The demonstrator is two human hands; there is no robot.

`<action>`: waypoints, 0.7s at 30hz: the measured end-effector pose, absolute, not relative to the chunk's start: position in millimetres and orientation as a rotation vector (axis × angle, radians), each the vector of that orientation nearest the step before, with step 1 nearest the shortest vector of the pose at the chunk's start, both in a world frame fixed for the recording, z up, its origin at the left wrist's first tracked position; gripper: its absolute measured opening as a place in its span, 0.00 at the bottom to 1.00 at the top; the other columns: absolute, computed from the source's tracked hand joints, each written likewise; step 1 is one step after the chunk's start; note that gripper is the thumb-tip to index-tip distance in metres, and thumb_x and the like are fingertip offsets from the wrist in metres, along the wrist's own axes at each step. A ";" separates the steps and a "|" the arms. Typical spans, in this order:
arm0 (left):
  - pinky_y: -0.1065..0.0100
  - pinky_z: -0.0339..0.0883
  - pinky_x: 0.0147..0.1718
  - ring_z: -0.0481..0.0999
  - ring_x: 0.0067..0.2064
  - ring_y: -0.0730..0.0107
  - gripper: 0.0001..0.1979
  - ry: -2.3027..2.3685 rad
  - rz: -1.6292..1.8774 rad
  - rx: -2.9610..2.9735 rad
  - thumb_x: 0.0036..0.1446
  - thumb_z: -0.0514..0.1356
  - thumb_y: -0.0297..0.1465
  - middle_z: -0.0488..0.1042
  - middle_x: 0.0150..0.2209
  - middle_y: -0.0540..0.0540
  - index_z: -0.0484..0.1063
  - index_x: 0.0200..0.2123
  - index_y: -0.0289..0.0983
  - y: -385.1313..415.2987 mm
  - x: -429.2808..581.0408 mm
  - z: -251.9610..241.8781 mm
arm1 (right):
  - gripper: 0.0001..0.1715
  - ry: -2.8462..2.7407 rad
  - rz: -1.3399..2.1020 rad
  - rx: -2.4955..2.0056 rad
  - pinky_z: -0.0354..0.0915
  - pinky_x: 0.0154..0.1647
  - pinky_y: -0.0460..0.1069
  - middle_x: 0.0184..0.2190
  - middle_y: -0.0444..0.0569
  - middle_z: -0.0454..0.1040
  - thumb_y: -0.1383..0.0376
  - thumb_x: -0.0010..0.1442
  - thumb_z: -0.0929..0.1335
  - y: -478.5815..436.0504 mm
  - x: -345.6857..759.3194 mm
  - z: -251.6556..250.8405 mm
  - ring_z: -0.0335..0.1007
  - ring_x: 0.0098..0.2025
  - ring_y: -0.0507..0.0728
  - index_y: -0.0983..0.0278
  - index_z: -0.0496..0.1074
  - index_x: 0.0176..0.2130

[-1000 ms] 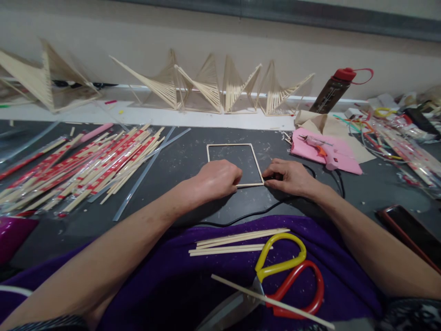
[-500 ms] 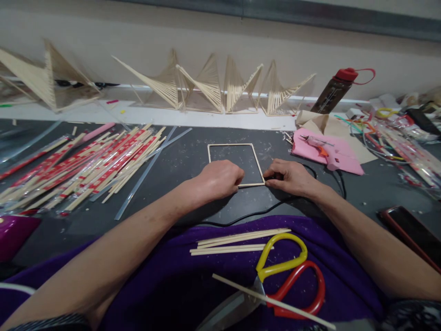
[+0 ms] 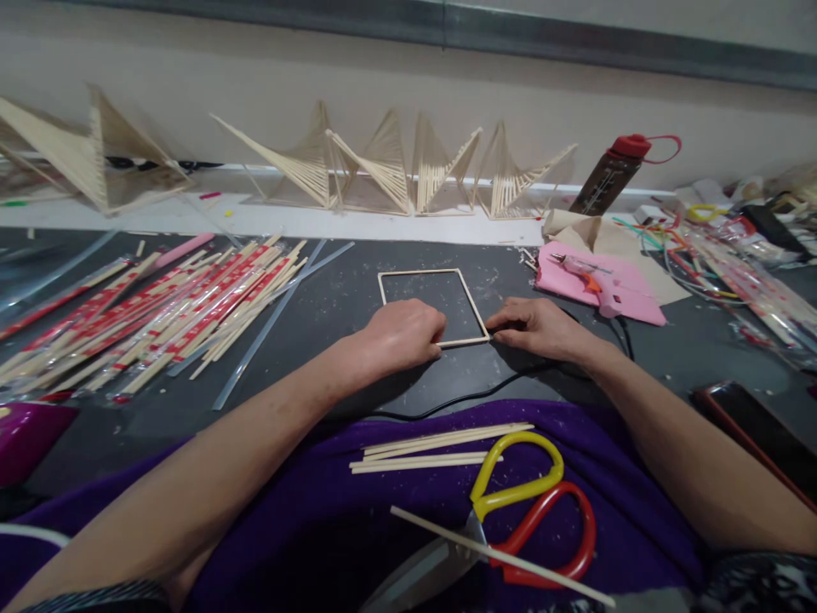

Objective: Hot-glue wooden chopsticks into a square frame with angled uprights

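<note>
Even indoor light, edges wide-angle warped

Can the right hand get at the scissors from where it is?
Probably yes. The right hand holds the stick frame at its near right corner; the scissors lie close by on the purple cloth, handles uncovered. Only a loose stick crosses the blades.

A left hand [image 3: 402, 336] curls over the near left corner of a square stick frame [image 3: 421, 273], hiding that joint and its own fingertips; whether it grips or merely presses cannot be told. Fingertips of the right hand [image 3: 539, 328] cover the near right corner. A black cable [image 3: 447, 404] vanishes beneath the right wrist. Scissors [image 3: 483, 507] lose their blades at the bottom edge, a phone [image 3: 753, 426] runs off the right, and a bottle [image 3: 603, 183] carries a label too small to read.
</note>
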State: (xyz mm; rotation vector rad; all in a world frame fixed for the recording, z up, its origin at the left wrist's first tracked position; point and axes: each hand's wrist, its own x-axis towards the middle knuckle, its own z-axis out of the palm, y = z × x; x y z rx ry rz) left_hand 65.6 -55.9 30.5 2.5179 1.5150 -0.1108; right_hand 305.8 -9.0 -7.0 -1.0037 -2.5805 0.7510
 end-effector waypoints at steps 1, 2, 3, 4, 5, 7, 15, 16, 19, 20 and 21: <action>0.69 0.53 0.24 0.70 0.28 0.68 0.07 1.522 -0.109 2.512 0.50 0.59 0.34 0.75 0.27 0.46 0.74 0.30 0.37 -56.1 65.7 30.9 | 0.12 -2.566 0.767 -1.005 0.61 0.35 0.47 0.31 0.47 0.72 0.66 0.56 0.66 -9.3 306.2 -5.6 0.68 0.34 0.53 0.63 0.77 0.39; 0.69 0.53 0.24 0.71 0.29 0.68 0.07 1.526 -0.108 2.509 0.50 0.59 0.35 0.75 0.28 0.45 0.74 0.30 0.37 -56.3 65.9 31.1 | 0.12 -2.554 0.776 -1.012 0.61 0.35 0.47 0.31 0.47 0.72 0.67 0.56 0.66 -9.5 306.6 -4.7 0.68 0.34 0.53 0.63 0.77 0.38; 0.69 0.54 0.24 0.71 0.29 0.67 0.08 1.527 -0.106 2.509 0.51 0.59 0.35 0.75 0.28 0.45 0.74 0.30 0.37 -56.4 65.9 31.1 | 0.12 -2.548 0.780 -1.018 0.61 0.35 0.46 0.31 0.47 0.72 0.67 0.56 0.66 -9.7 307.0 -4.2 0.68 0.33 0.53 0.63 0.77 0.38; 0.69 0.54 0.25 0.72 0.30 0.67 0.08 1.530 -0.101 2.511 0.51 0.59 0.35 0.75 0.28 0.45 0.75 0.30 0.38 -56.5 66.1 30.9 | 0.12 -2.547 0.779 -1.022 0.61 0.35 0.46 0.31 0.46 0.72 0.67 0.55 0.65 -9.8 307.4 -3.9 0.68 0.33 0.53 0.63 0.77 0.38; 0.69 0.55 0.25 0.72 0.30 0.66 0.08 1.532 -0.095 2.513 0.51 0.59 0.35 0.75 0.28 0.45 0.75 0.30 0.38 -56.6 66.3 30.4 | 0.12 -2.548 0.776 -1.025 0.62 0.36 0.46 0.31 0.46 0.73 0.68 0.55 0.65 -9.9 307.7 -3.8 0.68 0.33 0.52 0.63 0.77 0.38; 0.69 0.55 0.25 0.73 0.31 0.66 0.08 1.528 -0.091 2.509 0.51 0.59 0.35 0.76 0.28 0.45 0.76 0.30 0.38 -56.8 67.1 28.9 | 0.13 -2.557 0.767 -1.030 0.62 0.36 0.46 0.31 0.47 0.73 0.68 0.55 0.65 -9.7 308.4 -3.9 0.68 0.33 0.52 0.64 0.78 0.38; 0.69 0.58 0.28 0.74 0.31 0.68 0.11 1.518 0.073 2.509 0.53 0.56 0.34 0.78 0.30 0.46 0.78 0.32 0.38 -47.4 51.3 38.6 | 0.12 -2.534 0.679 -1.046 0.63 0.35 0.47 0.32 0.47 0.75 0.67 0.57 0.65 -9.6 310.9 -1.8 0.70 0.33 0.53 0.64 0.78 0.37; 0.70 0.58 0.29 0.74 0.31 0.69 0.11 1.543 0.127 2.502 0.54 0.56 0.34 0.78 0.31 0.47 0.78 0.32 0.38 -45.5 45.2 41.2 | 0.11 -2.517 0.645 -1.044 0.63 0.35 0.47 0.32 0.47 0.75 0.67 0.57 0.65 -10.9 310.9 -0.6 0.70 0.33 0.53 0.64 0.78 0.37; 0.71 0.58 0.30 0.73 0.31 0.71 0.10 1.618 0.236 2.452 0.53 0.57 0.32 0.79 0.31 0.47 0.78 0.32 0.38 -43.5 25.8 45.4 | 0.11 -2.469 0.492 -1.007 0.63 0.33 0.47 0.31 0.48 0.75 0.66 0.59 0.65 -17.0 308.6 3.4 0.70 0.33 0.53 0.64 0.77 0.36; 0.71 0.58 0.30 0.73 0.31 0.71 0.09 1.630 0.248 2.431 0.53 0.57 0.31 0.78 0.31 0.48 0.78 0.32 0.37 -44.5 19.8 45.2 | 0.11 -2.469 0.453 -0.976 0.63 0.33 0.46 0.31 0.48 0.74 0.65 0.59 0.65 -19.6 306.4 4.5 0.70 0.32 0.52 0.64 0.77 0.36; 0.71 0.59 0.31 0.74 0.32 0.71 0.08 1.636 0.251 2.408 0.52 0.58 0.31 0.78 0.31 0.48 0.78 0.32 0.37 -46.1 14.5 44.0 | 0.11 -2.477 0.428 -0.939 0.63 0.32 0.46 0.31 0.48 0.74 0.65 0.60 0.65 -22.5 303.4 5.3 0.70 0.32 0.52 0.64 0.76 0.36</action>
